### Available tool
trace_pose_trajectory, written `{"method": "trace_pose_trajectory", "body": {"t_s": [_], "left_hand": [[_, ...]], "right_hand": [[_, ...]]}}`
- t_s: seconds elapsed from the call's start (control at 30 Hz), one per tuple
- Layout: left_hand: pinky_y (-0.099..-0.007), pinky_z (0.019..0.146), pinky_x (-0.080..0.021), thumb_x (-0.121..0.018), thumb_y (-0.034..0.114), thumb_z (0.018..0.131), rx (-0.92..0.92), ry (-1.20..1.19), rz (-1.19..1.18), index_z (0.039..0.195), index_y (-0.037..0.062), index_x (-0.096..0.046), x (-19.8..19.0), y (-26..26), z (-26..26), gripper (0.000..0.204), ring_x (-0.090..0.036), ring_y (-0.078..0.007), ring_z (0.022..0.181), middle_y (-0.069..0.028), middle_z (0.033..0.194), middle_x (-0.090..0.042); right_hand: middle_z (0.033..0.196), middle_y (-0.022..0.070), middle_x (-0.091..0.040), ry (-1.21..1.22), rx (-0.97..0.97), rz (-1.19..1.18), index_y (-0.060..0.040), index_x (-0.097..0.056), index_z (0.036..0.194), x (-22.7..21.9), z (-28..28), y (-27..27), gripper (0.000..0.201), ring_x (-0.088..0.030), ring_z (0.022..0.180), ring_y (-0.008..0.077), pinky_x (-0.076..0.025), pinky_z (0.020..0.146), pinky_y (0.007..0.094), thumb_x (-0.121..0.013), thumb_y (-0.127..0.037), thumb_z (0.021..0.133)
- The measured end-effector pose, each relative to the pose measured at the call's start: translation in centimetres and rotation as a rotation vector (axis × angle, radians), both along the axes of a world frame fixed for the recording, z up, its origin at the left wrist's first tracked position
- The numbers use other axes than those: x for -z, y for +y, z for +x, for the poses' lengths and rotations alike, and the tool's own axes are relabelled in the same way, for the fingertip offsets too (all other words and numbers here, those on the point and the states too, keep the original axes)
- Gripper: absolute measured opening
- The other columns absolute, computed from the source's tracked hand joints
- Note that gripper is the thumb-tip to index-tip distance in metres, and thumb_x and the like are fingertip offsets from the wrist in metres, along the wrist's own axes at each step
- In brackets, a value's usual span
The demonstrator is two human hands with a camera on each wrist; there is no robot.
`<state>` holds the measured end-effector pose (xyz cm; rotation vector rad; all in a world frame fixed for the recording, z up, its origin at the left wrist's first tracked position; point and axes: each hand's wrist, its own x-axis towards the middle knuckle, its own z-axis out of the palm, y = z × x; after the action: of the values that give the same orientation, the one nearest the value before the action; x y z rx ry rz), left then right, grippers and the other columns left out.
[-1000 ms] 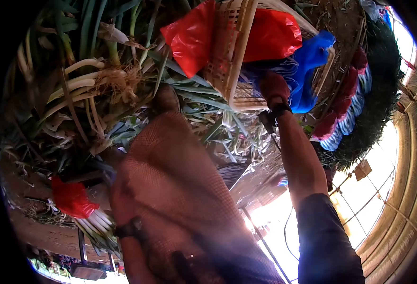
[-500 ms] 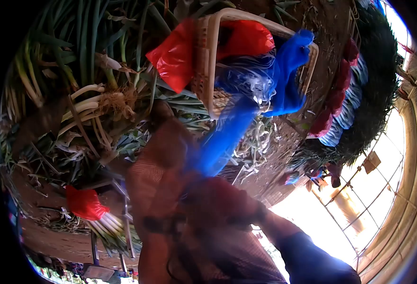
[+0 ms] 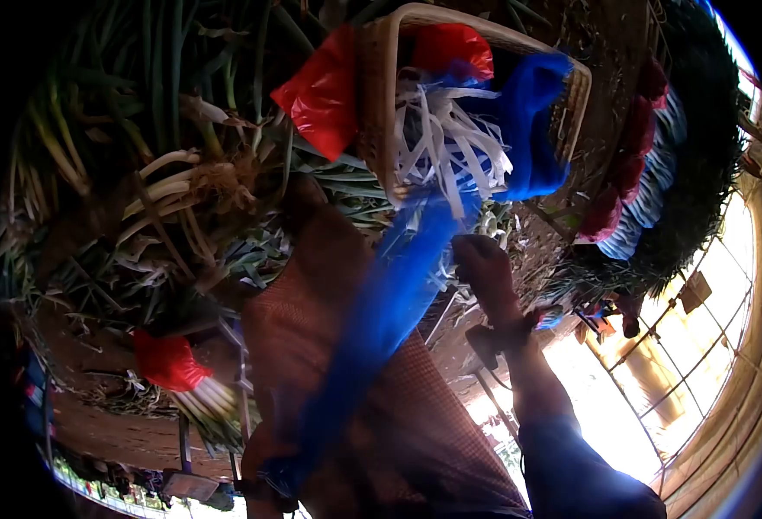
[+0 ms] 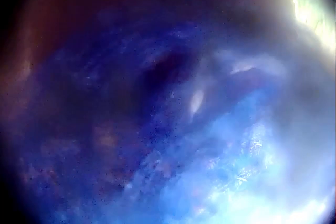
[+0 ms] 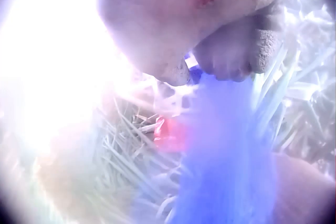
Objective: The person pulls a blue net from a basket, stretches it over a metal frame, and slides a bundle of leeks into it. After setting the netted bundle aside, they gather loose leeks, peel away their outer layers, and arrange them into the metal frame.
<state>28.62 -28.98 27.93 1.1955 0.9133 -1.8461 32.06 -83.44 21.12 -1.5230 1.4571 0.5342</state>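
Observation:
A long strip of blue plastic film [image 3: 368, 316] slants across my lap from the basket's near side down to my left wrist. At its upper end is my right hand [image 3: 485, 272], gloved, with curled fingers pinching the film, as the right wrist view shows beside the fingertips [image 5: 226, 66]. My left hand [image 3: 268, 441] lies low on my lap, mostly hidden behind the film's lower end; I cannot tell its grip. Wrinkled blue film [image 4: 226, 166] fills the left wrist view, blurred. White strips [image 3: 450, 138] spill over the near rim of the basket [image 3: 387, 112].
In the basket are a red plastic bag [image 3: 454, 52] and more blue plastic [image 3: 532, 130]; another red bag [image 3: 320, 95] hangs over its side. Long green onions [image 3: 160, 186] pile up at left. A bundle in red wrap [image 3: 173, 359] lies lower left; wrapped bundles [image 3: 627, 195] line the right.
My right hand has gone from the basket down to my lap, drawing out blue film, then back up toward the basket, stretching the film. The white strips now show spread over the rim.

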Motion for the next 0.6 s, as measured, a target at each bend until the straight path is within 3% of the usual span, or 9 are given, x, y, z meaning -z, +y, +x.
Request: {"method": "trace_pose_trajectory", "body": {"t_s": [0.03,0.13,0.17,0.27,0.37,0.43,0.47,0.53,0.6], "left_hand": [[-0.0283,0.058,-0.05,-0.076,0.007,0.066,-0.22,0.141,0.008,0.084,-0.003,-0.07,-3.1,-6.7,6.3,0.021,-0.063,-0.0123,0.065,-0.0044,0.07,-0.065],[-0.0303,0.058,-0.048,-0.074,0.012,0.072,-0.388,0.121,0.11,0.084,-0.0024,-0.071,-6.8,-7.0,5.4,0.019,-0.06,-0.017,0.061,-0.0073,0.072,-0.064],[-0.0336,0.058,-0.047,-0.07,0.02,0.08,-0.263,-0.231,-0.056,0.085,-0.0025,-0.072,-8.7,-7.7,5.4,0.023,-0.06,-0.0221,0.064,-0.0124,0.078,-0.065],[-0.036,0.063,-0.049,-0.061,0.028,0.09,-0.071,-0.461,-0.202,0.086,-0.0025,-0.072,-10.4,-4.8,3.1,0.032,-0.064,-0.0256,0.073,-0.0148,0.085,-0.066],[-0.0284,0.066,-0.053,-0.072,0.006,0.076,-0.388,-0.083,0.002,0.09,-0.0015,-0.073,-10.1,-0.9,-0.5,0.016,-0.067,-0.015,0.069,-0.0067,0.08,-0.071],[-0.0336,0.066,-0.053,-0.065,0.018,0.085,-0.175,-0.235,-0.049,0.088,-0.0012,-0.073,-10.7,-2.3,2.0,0.021,-0.068,-0.0204,0.075,-0.0097,0.082,-0.07],[-0.0388,0.067,-0.054,-0.057,0.03,0.094,0.037,-0.387,-0.098,0.087,-0.001,-0.072,-11.0,-2.9,2.8,0.035,-0.068,-0.0257,0.08,-0.0127,0.085,-0.068],[-0.0391,0.067,-0.054,-0.061,0.027,0.092,-0.013,-0.258,0.097,0.088,-0.0001,-0.072,-9.7,-1.2,1.4,0.03,-0.069,-0.0255,0.08,-0.0118,0.085,-0.068],[-0.0395,0.068,-0.055,-0.064,0.024,0.089,-0.058,-0.126,0.288,0.09,0.0008,-0.072,-8.9,-1.8,1.8,0.024,-0.069,-0.0253,0.08,-0.0108,0.085,-0.069]], "right_hand": [[0.084,0.007,-0.07,0.003,0.006,0.007,0.0056,-0.068,0.107,1.0,-0.7,-0.4,0.04,-0.063,0.067,0.0116,-0.051,0.061,0.0264,-0.071,-0.032,0.093],[0.088,0.0093,-0.069,0.018,-0.029,0.017,0.0077,-0.064,0.115,2.2,-1.0,-0.4,0.054,-0.063,0.069,0.0127,-0.051,0.06,0.027,-0.074,-0.039,0.09],[0.091,0.0106,-0.069,-0.013,0.047,-0.002,0.008,-0.061,0.119,2.3,-0.5,0.2,0.058,-0.063,0.07,0.0135,-0.051,0.06,0.0272,-0.074,-0.04,0.09],[0.093,0.0018,-0.067,0.001,0.187,0.003,0.003,-0.061,0.122,3.2,-0.3,1.1,0.054,-0.061,0.068,0.0113,-0.05,0.059,0.0261,-0.073,-0.04,0.092],[0.09,0.0028,-0.067,-0.06,0.297,0.035,0.0008,-0.065,0.116,4.3,-1.6,1.3,0.044,-0.061,0.067,0.0123,-0.051,0.06,0.0266,-0.068,-0.038,0.096],[0.085,0.0027,-0.065,-0.236,-0.242,-0.088,-0.0038,-0.069,0.109,3.9,-2.8,0.9,0.032,-0.059,0.065,0.0112,-0.049,0.058,0.0261,-0.062,-0.034,0.101],[0.085,0.0027,-0.065,-0.242,-0.245,-0.084,-0.0038,-0.069,0.109,3.7,-2.8,0.1,0.032,-0.059,0.065,0.0112,-0.049,0.058,0.0261,-0.062,-0.034,0.101],[0.078,0.0015,-0.063,-0.151,0.269,0.136,-0.0082,-0.07,0.098,1.4,-0.6,-1.9,0.029,-0.059,0.063,0.011,-0.049,0.058,0.0256,-0.055,-0.032,0.105],[0.072,-0.0011,-0.059,-0.408,0.239,0.122,-0.0066,-0.069,0.093,-4.9,6.0,-3.3,0.03,-0.053,0.06,0.0076,-0.043,0.055,0.0243,-0.058,-0.032,0.104]]}}
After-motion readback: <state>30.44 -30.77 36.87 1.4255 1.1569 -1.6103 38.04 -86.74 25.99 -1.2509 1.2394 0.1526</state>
